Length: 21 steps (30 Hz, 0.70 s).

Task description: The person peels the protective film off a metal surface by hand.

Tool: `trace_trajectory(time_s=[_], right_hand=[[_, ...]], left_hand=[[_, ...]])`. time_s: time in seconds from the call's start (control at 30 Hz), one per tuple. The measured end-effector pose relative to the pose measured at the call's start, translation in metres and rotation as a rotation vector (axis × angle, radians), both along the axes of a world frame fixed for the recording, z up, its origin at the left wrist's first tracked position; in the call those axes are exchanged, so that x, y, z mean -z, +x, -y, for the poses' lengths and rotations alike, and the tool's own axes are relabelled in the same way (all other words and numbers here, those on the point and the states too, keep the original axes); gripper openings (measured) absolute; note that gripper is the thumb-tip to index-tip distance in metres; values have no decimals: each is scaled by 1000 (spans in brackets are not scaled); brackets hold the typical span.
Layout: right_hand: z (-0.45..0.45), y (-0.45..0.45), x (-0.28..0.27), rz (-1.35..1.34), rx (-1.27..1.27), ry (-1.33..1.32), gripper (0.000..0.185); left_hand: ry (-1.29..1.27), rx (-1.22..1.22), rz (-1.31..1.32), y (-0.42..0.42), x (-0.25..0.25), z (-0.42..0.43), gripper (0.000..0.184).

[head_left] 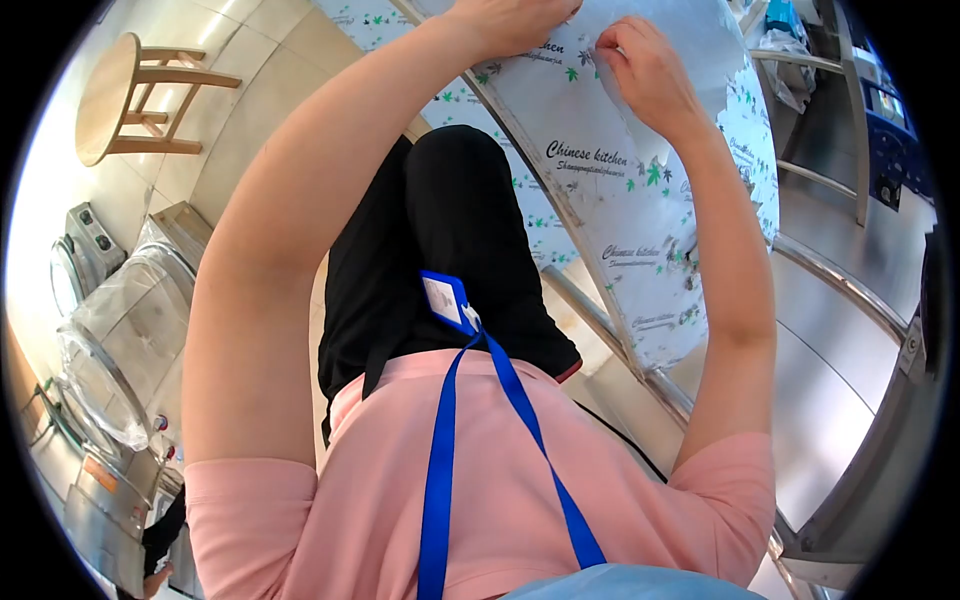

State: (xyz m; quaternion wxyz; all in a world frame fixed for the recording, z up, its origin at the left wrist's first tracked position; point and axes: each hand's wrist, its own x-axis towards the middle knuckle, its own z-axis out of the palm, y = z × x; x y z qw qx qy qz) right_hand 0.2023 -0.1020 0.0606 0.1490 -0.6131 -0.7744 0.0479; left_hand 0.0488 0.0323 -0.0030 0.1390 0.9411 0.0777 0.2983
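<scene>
A flat panel (560, 155) stretches in front of my legs, covered in white plastic film (590, 185) printed with "Chinese kitchen" and green leaves. The film is torn and wrinkled along its right side. My right hand (655, 80) has thumb and fingers pinched together at a loose, crumpled part of this film. Over the panel's upper left part, my left hand (515, 22) is curled close to the film. The frame's top edge cuts it off, and whatever lies between its fingers is hidden.
Metal tubes (835, 275) of a frame run beside and under the panel. A round wooden stool (110, 100) lies tipped at the upper left. Plastic-wrapped metal equipment (130, 330) stands on the left. A blue lanyard (440, 480) with a badge hangs from my neck.
</scene>
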Motion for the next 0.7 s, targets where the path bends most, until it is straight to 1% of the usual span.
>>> trace_trajectory(time_s=[0.07, 0.17, 0.27, 0.37, 0.47, 0.57, 0.67, 0.7], right_hand=[[-1, 5, 4, 2, 12, 59, 6], [-10, -8, -2, -11, 73, 15, 4], [-19, 1, 10, 116, -23, 49, 5], [-26, 7, 12, 205, -68, -9, 5], [-28, 9, 14, 232, -75, -49, 5], [-25, 11, 13, 289, -125, 76, 6], [-13, 9, 0, 260, -139, -24, 7], [-9, 8, -4, 246, -138, -3, 8]], left_hand=[[2, -9, 11, 1, 1, 1, 7], [-24, -18, -22, 2, 1, 1, 8], [-103, -38, 35, 0, -1, 5, 10], [-121, -31, 3, 0, -3, 4, 11], [-132, -25, -2, 0, -1, 3, 10], [-112, -28, -5, -1, -3, 3, 10], [-98, -27, -7, 0, 0, 2, 9], [-87, -25, -7, 0, 0, 2, 9]])
